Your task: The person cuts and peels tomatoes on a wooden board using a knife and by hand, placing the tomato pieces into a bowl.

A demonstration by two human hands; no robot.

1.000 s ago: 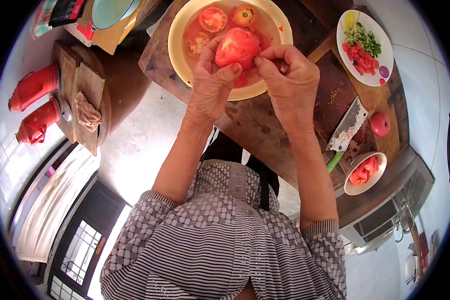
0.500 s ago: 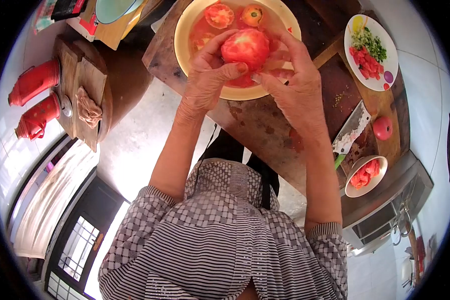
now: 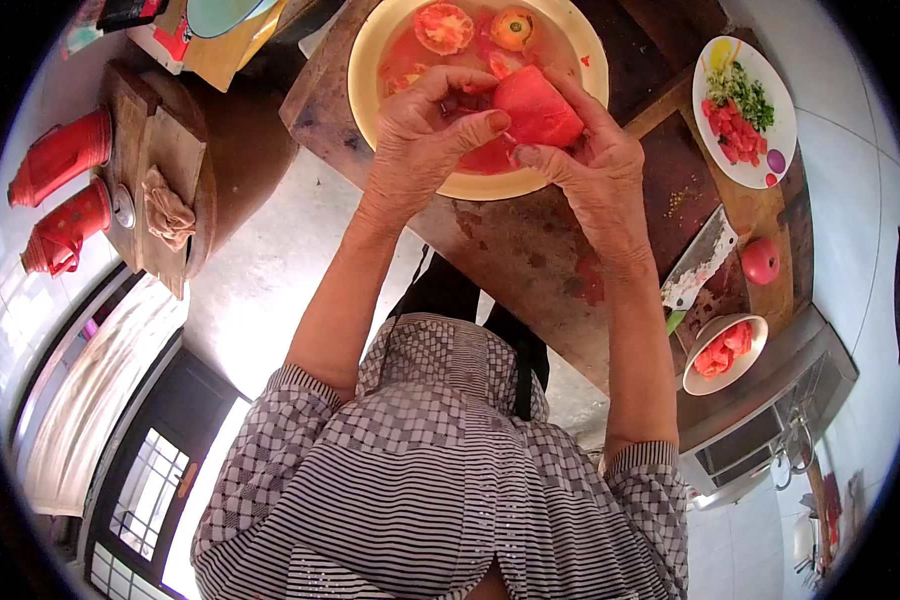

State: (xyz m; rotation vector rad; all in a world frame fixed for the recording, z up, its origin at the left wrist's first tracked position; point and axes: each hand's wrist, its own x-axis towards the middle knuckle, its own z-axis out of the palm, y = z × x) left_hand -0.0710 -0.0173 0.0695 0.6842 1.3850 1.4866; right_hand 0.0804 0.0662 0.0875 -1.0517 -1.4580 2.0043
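Note:
A peeled-looking red tomato (image 3: 538,108) is held over a cream basin (image 3: 365,100) of reddish water. My right hand (image 3: 598,165) wraps round its right side, thumb below and fingers behind. Against its left edge are the curled fingers and thumb of my left hand (image 3: 410,140). A thin pale shred shows near the thumb tips; whether it is skin I cannot tell. In the water float a tomato with ragged skin (image 3: 443,27) and an orange-red tomato (image 3: 512,29), with some loose scraps.
Right of the basin lie a cleaver (image 3: 700,262) with a green handle, a whole tomato (image 3: 760,261) and a bowl (image 3: 755,355) of tomato pieces. An oval plate (image 3: 708,160) carries chopped greens and diced red pieces. Two red flasks (image 3: 65,160) stand at the left.
The tomato has turned and shifted right, more into my right hand, showing a smoother side. My left hand has drawn slightly away to its left edge.

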